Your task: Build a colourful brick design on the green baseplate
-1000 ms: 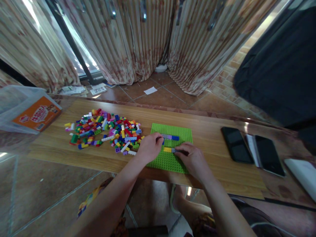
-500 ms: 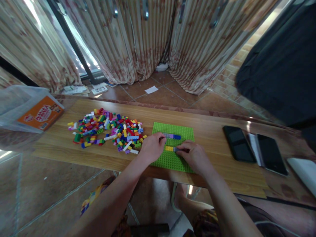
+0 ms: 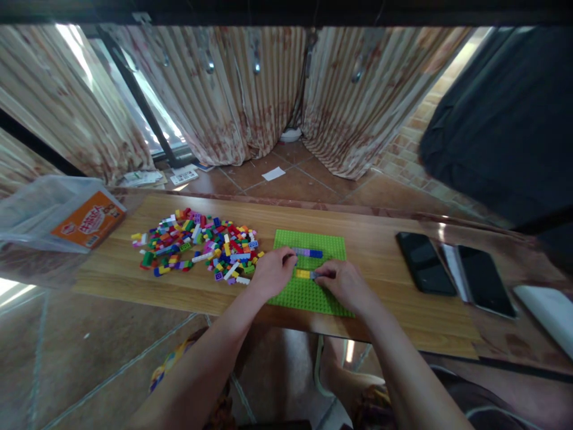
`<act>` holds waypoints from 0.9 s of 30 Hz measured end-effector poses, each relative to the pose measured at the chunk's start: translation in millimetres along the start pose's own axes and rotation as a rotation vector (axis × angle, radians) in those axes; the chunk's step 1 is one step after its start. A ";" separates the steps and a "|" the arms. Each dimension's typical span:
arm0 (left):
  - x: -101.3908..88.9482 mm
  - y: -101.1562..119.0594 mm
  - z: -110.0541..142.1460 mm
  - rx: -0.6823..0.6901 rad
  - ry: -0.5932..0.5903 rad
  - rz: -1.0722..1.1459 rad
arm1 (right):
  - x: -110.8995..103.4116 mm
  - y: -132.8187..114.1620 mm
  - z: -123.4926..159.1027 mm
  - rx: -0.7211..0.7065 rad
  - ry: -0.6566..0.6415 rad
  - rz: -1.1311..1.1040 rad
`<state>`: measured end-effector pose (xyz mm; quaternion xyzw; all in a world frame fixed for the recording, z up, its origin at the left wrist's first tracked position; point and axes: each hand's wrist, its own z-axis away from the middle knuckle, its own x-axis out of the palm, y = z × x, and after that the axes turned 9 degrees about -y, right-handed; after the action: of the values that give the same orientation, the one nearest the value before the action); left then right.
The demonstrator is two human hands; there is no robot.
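A green studded baseplate lies on the wooden board under both hands. My left hand is over its left side, fingertips pinched together by the left end of a brick row; whatever they hold is hidden. That row runs grey, then purple, then dark blue. Nearer to me, a yellow brick sits on the plate, with a small grey brick at its right end. My right hand has its thumb and fingers closed on the grey brick.
A pile of loose coloured bricks spreads over the board's left half. Beyond it stands a clear plastic tub with an orange label. Two dark phones and a white object lie to the right.
The camera view has tilted up, so the scene sits slightly lower. Both hands stay in nearly the same places on the baseplate.
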<state>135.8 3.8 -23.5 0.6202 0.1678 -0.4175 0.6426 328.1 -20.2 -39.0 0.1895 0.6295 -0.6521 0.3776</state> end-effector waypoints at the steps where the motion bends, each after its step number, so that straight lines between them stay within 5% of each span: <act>1: -0.7 -0.3 0.3 0.011 -0.002 0.016 | 0.7 0.6 1.2 -0.004 0.013 -0.003; 10: -12.7 -15.5 -3.9 0.083 0.067 0.184 | 3.6 13.1 10.1 -0.023 0.077 -0.161; 18: -13.3 -23.0 -5.6 0.158 0.045 0.380 | -11.9 23.1 11.3 0.061 0.317 -0.359; 27: -1.8 -1.7 1.1 0.305 -0.141 0.568 | 1.0 -9.3 11.9 -0.241 0.061 -0.322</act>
<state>133.1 3.6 -23.1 0.7010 -0.1212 -0.2839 0.6429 323.4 -32.6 -31.8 0.0595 0.7364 -0.6179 0.2691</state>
